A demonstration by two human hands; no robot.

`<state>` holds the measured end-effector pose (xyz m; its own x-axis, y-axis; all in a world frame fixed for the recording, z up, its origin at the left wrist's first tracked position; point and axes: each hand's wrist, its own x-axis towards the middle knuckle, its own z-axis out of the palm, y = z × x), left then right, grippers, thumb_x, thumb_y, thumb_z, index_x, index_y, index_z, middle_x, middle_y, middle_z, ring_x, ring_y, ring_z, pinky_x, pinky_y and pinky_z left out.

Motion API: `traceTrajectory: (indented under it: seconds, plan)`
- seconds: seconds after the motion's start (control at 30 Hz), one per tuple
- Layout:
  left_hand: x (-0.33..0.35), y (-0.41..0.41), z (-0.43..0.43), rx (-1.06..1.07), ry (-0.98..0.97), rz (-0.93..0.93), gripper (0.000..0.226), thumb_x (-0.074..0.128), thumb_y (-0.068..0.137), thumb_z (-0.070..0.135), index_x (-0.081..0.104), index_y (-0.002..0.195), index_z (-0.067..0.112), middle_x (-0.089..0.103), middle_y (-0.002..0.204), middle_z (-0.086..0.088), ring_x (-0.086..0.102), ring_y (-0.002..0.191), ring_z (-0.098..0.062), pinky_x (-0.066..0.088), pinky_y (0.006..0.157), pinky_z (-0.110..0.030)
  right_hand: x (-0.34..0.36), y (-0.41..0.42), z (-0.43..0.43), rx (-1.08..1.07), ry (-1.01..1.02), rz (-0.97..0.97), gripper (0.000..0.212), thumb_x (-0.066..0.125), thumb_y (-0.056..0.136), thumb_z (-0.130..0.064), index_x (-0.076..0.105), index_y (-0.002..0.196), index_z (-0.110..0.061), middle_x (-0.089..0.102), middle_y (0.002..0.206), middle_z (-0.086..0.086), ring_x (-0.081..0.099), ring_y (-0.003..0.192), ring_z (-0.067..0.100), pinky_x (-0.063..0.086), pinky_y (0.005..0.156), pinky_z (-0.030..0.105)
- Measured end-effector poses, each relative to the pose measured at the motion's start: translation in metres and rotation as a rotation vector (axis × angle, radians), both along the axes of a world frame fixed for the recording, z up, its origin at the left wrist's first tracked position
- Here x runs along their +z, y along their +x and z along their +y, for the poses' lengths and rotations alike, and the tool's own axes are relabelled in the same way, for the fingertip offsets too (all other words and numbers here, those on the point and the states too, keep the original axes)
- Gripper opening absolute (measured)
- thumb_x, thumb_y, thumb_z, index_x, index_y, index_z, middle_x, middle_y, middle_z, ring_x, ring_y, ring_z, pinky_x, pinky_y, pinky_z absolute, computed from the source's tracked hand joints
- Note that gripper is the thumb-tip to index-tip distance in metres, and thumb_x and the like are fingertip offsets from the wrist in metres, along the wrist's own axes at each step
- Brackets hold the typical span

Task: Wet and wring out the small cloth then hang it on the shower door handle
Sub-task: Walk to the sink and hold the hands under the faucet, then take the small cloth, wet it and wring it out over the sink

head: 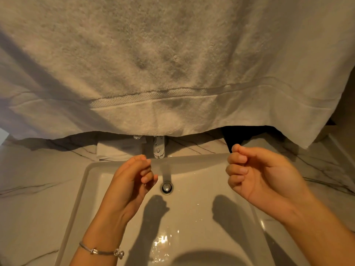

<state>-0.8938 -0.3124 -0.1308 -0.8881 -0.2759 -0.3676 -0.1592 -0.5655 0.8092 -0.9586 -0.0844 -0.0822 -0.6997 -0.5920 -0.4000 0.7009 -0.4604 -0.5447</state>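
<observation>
your left hand (132, 181) hangs over the sink (92, 181) at about 9 o'clock from the drain (166, 187), fingers curled loosely inward, thumb close to the fingertips, and it has hold of nothing. a thin bracelet (101, 250) sits on that wrist. your right hand (263, 177) hovers at about 3 o'clock from the drain, over the sink's right rim, fingers folded into a loose half-fist, also gripping nothing. the 2 hands are well apart, with the drain between them.

a big pale towel (172, 64) fills the whole upper part of the view, draped very near the camera, its woven band running across at 12 o'clock and its lower edge just covering the top of the chrome faucet (159, 148). whether this is the small cloth you cannot tell from here. a folded white cloth (117, 149) lies on the marble counter (38, 169) at about 10 o'clock from the drain, just left of the faucet, behind the sink's back rim. water drops glint on the basin floor at 6 o'clock.
</observation>
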Motion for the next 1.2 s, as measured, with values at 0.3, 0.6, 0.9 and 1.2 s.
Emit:
traceTrajectory:
  seconds: [0.3, 0.6, 0.9, 1.2]
  plan:
    - [-0.057, -0.015, -0.056, 0.133, -0.893, -0.174, 0.012, 0.052, 0.085, 0.005, 0.06, 0.087, 0.013, 0.065, 0.077, -0.005, 0.058, 0.069, -0.017, 0.048, 0.066, -0.025, -0.018, -0.004, -0.016, 0.026, 0.04, -0.047, 0.043, 0.084, 0.042, -0.015, 0.05, 0.069, -0.016, 0.048, 0.056, -0.003, 0.041, 0.044, 0.008, 0.039, 0.04, 0.019]
    - [-0.102, -0.071, -0.162, -0.707, -2.0, -0.45, 0.073, 0.071, 0.071, 0.032, 0.035, 0.13, 0.008, 0.042, 0.133, -0.014, 0.032, 0.125, -0.032, 0.023, 0.111, -0.05, -0.032, -0.013, -0.024, 0.013, 0.072, -0.102, 0.047, 0.087, 0.035, -0.014, 0.052, 0.066, -0.015, 0.046, 0.055, -0.003, 0.04, 0.043, 0.008, 0.039, 0.038, 0.019]
    - [-0.125, -0.084, -0.172, -0.6, -2.074, -0.528, 0.073, 0.076, 0.065, 0.037, 0.045, 0.125, 0.011, 0.051, 0.12, -0.015, 0.042, 0.108, -0.033, 0.037, 0.098, -0.042, -0.04, -0.02, -0.024, -0.009, 0.081, -0.109, 0.049, 0.088, 0.033, -0.014, 0.051, 0.065, -0.014, 0.047, 0.054, -0.002, 0.041, 0.042, 0.008, 0.04, 0.037, 0.019]
    - [-0.11, -0.053, -0.157, -0.447, -1.897, -0.282, 0.048, 0.074, 0.062, 0.025, 0.047, 0.096, 0.006, 0.041, 0.087, -0.011, 0.042, 0.083, -0.031, 0.037, 0.061, -0.037, -0.028, -0.01, -0.011, 0.0, 0.164, -0.041, 0.021, 0.068, 0.06, -0.016, 0.048, 0.068, -0.017, 0.047, 0.054, -0.004, 0.041, 0.043, 0.006, 0.039, 0.039, 0.017]
